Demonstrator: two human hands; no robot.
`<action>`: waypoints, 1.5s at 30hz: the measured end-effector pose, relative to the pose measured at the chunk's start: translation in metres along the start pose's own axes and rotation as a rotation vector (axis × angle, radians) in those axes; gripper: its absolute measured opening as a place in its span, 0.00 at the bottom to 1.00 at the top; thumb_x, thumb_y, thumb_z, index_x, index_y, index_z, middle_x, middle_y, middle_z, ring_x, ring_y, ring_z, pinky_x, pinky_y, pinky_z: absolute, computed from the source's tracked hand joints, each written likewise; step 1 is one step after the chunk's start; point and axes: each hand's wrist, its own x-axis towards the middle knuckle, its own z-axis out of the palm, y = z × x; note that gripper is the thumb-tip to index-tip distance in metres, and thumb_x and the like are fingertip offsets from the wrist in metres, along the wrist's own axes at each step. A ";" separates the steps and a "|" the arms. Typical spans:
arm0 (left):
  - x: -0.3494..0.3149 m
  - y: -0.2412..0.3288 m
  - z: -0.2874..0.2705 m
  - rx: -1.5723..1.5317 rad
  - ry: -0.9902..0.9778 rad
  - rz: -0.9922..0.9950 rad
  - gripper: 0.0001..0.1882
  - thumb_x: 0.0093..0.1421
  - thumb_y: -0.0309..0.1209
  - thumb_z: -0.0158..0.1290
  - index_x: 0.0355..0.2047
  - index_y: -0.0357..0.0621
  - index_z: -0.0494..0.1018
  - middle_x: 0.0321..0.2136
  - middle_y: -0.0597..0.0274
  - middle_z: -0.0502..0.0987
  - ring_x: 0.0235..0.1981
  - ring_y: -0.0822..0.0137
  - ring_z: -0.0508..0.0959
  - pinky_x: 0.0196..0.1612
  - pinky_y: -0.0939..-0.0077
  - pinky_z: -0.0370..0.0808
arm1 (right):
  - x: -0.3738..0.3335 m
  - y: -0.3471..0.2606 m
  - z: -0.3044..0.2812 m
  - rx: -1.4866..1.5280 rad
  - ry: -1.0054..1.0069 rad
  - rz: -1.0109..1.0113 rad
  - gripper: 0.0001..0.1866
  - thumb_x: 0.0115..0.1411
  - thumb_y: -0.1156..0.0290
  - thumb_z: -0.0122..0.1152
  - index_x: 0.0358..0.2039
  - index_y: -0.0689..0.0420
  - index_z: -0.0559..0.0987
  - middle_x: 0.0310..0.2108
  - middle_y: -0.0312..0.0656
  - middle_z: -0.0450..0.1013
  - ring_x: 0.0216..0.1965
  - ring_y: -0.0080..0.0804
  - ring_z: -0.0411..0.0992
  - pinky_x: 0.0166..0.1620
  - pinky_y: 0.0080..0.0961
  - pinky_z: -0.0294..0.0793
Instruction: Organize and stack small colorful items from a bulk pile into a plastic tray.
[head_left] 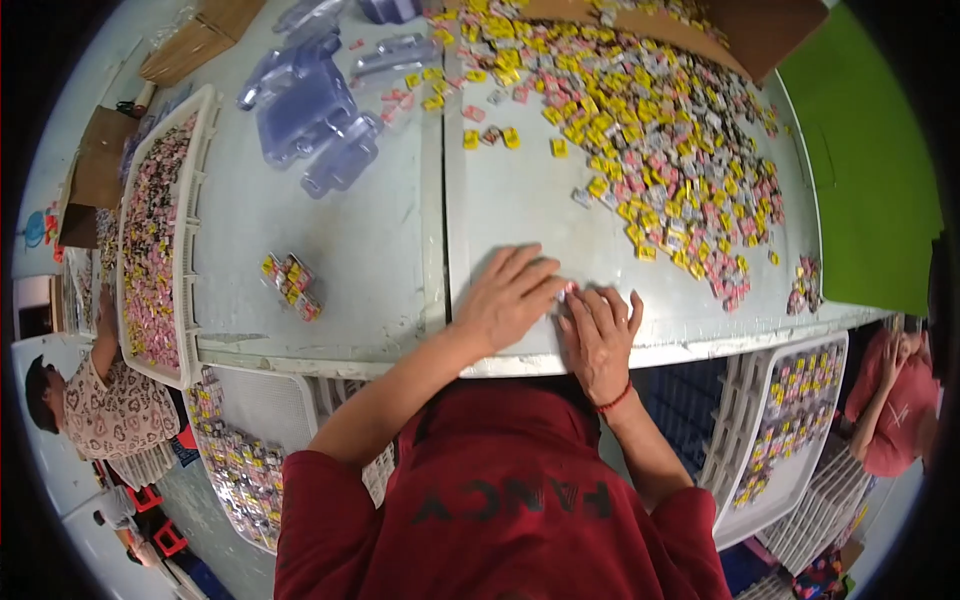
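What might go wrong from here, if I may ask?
The small pink packet between the left hand and right hand could slip over the nearby front edge. Loose packets beside the table seam might catch in it. The right corner's packet cluster could get knocked off.

hands [503, 303] over pale table [385, 275] | small pink piece [570, 287] between them | colourful pieces [690, 150] heaped upper right

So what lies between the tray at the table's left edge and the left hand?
In the head view, a colourful bundle and, nearer the left hand, a dark table seam.
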 end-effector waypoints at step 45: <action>0.094 -0.151 -0.040 -0.019 -0.106 -0.109 0.15 0.51 0.30 0.59 0.39 0.42 0.74 0.39 0.58 0.77 0.45 0.55 0.73 0.49 0.64 0.70 | 0.158 0.034 0.055 0.055 0.042 -0.099 0.11 0.47 0.71 0.67 0.33 0.56 0.79 0.34 0.38 0.76 0.39 0.38 0.70 0.48 0.36 0.64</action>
